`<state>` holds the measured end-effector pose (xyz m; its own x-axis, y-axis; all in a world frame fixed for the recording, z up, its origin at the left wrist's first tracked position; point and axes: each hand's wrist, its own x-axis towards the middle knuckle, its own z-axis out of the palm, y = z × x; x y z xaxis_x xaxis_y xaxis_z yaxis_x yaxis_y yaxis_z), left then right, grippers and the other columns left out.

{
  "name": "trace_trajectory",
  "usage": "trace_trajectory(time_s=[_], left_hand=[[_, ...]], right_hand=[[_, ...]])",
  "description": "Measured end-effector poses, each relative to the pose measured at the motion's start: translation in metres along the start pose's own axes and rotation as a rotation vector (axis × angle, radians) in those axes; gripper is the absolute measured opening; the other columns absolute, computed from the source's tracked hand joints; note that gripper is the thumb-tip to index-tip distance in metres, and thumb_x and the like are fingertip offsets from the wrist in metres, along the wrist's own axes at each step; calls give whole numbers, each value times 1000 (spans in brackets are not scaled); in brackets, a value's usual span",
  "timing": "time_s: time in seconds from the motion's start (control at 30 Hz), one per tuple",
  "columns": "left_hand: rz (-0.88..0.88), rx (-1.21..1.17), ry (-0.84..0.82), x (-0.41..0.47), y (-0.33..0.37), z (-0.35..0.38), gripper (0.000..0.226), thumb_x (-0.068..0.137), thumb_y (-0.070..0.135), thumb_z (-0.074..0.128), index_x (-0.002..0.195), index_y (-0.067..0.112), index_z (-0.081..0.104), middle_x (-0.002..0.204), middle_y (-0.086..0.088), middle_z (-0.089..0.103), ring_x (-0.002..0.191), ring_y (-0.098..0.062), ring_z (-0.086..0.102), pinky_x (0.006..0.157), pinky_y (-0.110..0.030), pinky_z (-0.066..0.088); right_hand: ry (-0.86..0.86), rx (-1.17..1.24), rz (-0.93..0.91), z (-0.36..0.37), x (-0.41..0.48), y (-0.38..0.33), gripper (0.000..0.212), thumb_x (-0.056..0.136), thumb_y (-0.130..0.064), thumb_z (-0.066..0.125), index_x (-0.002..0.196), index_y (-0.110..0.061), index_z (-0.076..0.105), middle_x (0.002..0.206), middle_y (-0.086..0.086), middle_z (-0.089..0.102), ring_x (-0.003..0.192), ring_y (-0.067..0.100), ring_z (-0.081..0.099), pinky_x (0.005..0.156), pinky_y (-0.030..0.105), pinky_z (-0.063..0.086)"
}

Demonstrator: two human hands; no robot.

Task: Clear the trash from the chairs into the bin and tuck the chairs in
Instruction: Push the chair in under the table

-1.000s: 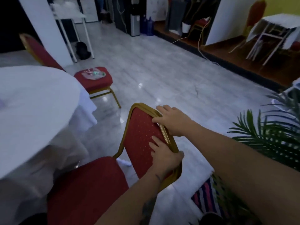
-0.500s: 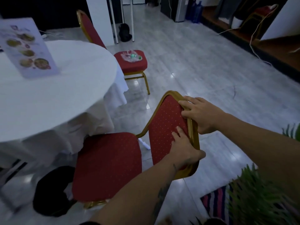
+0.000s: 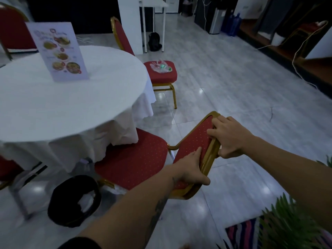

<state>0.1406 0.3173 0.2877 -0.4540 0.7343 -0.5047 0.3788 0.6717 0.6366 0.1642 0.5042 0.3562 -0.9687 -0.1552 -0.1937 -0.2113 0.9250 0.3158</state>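
Observation:
A red chair [image 3: 133, 159] with a gold frame stands in front of me, its seat partly under the white tablecloth. My left hand [image 3: 190, 168] grips the lower side of its backrest and my right hand [image 3: 228, 137] grips the top edge. A second red chair [image 3: 161, 76] stands farther back by the table, with crumpled clear plastic trash [image 3: 160, 67] lying on its seat. A black bin [image 3: 73, 202] sits on the floor to the left of the near chair, something white inside it.
The round table [image 3: 71, 97] with a white cloth carries a standing menu card [image 3: 57, 51]. Another red chair [image 3: 12, 31] is at the far left. A green plant [image 3: 294, 223] and a striped rug [image 3: 242, 232] are at the bottom right. Cables run along the right floor.
The near chair has slid toward the table, its seat now partly under the cloth. My view has turned left and down, bringing the table, menu card and bin into sight.

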Motion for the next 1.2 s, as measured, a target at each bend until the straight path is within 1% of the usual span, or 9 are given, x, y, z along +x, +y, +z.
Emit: trace_trajectory(time_s=[0.1, 0.27, 0.43, 0.67, 0.8, 0.9, 1.0, 1.13, 1.2], left_hand=[[7, 9, 7, -13, -20, -14, 120, 76, 41, 77, 157, 24, -10, 142, -10, 41, 114, -26, 49, 93, -38, 47], [-43, -38, 53, -41, -58, -35, 102, 74, 33, 73, 156, 35, 12, 100, -1, 50, 90, -21, 58, 75, -33, 49], [-73, -119, 153, -65, -86, -48, 71, 80, 25, 74, 144, 24, 43, 88, 10, 51, 79, -9, 53, 68, -23, 43], [-111, -145, 169, -80, -95, -57, 62, 80, 20, 72, 139, 21, 52, 96, 2, 61, 75, -9, 56, 67, -23, 49], [-166, -143, 170, -83, -93, -59, 66, 80, 21, 72, 142, 24, 50, 110, -2, 63, 87, -15, 59, 73, -26, 48], [-218, -170, 178, -87, -93, -62, 67, 80, 23, 72, 143, 29, 50, 115, -2, 64, 97, -20, 63, 85, -34, 54], [-257, -229, 209, -89, -94, -62, 70, 80, 19, 71, 144, 36, 48, 99, 7, 62, 82, -11, 62, 71, -27, 52], [-293, -334, 268, -89, -95, -56, 69, 80, 15, 68, 143, 36, 49, 98, 4, 61, 81, -12, 61, 71, -27, 52], [-289, -361, 298, -88, -92, -49, 68, 82, 11, 63, 143, 37, 48, 94, 3, 60, 76, -12, 61, 66, -25, 52]], right_hand=[[-20, -24, -31, -10, 16, -13, 84, 56, -76, 51, 123, -26, 53, 116, 5, 57, 108, 26, 50, 90, 41, 42], [-75, -14, -27, -20, 42, -41, 76, 65, -85, 50, 120, -33, 54, 111, 0, 50, 102, 18, 39, 91, 38, 39], [-85, 366, 100, -16, 58, -65, 75, 58, -77, 67, 120, -37, 55, 112, -1, 45, 108, 21, 39, 101, 43, 38], [-113, 392, 93, -19, 73, -77, 58, 58, -69, 77, 103, -37, 59, 100, -3, 53, 94, 19, 53, 89, 40, 45], [-81, 408, 60, -14, 81, -76, 45, 61, -62, 77, 94, -36, 61, 90, -7, 53, 85, 14, 53, 88, 46, 49], [-102, 364, 43, -19, 88, -78, 38, 68, -59, 76, 94, -36, 60, 89, -9, 54, 87, 16, 55, 89, 45, 41], [-97, 326, 31, -22, 93, -80, 28, 72, -51, 74, 92, -37, 60, 89, -8, 57, 87, 17, 56, 87, 46, 39], [-100, 340, 29, -22, 100, -78, 25, 71, -47, 73, 89, -35, 62, 87, -9, 58, 85, 17, 56, 92, 54, 41], [-85, 337, 17, -22, 99, -76, 25, 72, -47, 73, 91, -34, 63, 88, -9, 59, 86, 17, 57, 89, 50, 39]])
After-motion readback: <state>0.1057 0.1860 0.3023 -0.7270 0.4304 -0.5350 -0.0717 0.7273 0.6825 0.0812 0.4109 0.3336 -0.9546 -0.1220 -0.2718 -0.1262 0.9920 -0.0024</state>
